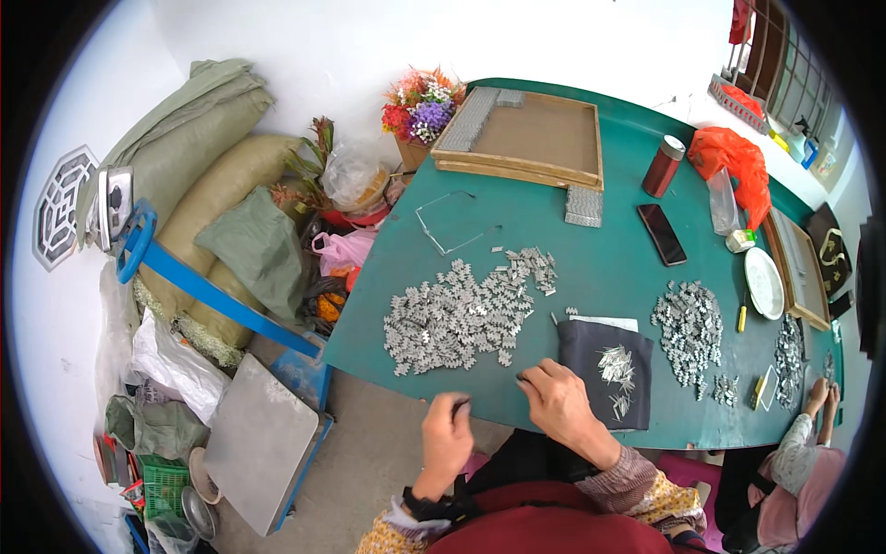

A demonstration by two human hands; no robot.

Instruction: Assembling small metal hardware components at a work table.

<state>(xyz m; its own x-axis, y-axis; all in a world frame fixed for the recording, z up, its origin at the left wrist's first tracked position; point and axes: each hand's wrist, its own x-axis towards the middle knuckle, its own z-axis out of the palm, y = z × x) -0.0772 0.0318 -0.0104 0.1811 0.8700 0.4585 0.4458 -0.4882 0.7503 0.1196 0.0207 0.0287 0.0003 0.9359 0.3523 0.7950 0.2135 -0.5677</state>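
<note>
A small dark metal piece is sitting pinched between the thumb and forefinger of the left hand, which is hovering at the near edge of the green table; the remaining fingers are curling closed around it. The piece is too small to tell its exact shape. Just to the right, the right hand is resting on the table with its fingertips pressing down on the surface beside a dark cloth; whether a part is lying under them cannot be told. On that cloth a few thin silvery pins are lying in a loose cluster.

Beyond the hands, a wide heap of small grey metal clips is spreading across the table, with a second heap well apart on the right.

This looks like an assembly step in hand: one part is being held ready while the other hand is positioning or picking its mate. The next move probably calls for bringing the two hands together with fine fingertip control, keeping the tiny piece aligned and not letting it slip.

Farther back, a shallow wooden tray is holding rows of finished-looking pieces, and a black phone is lying near a dark red cylindrical container. Another person's hands are working at the far right corner.
</note>
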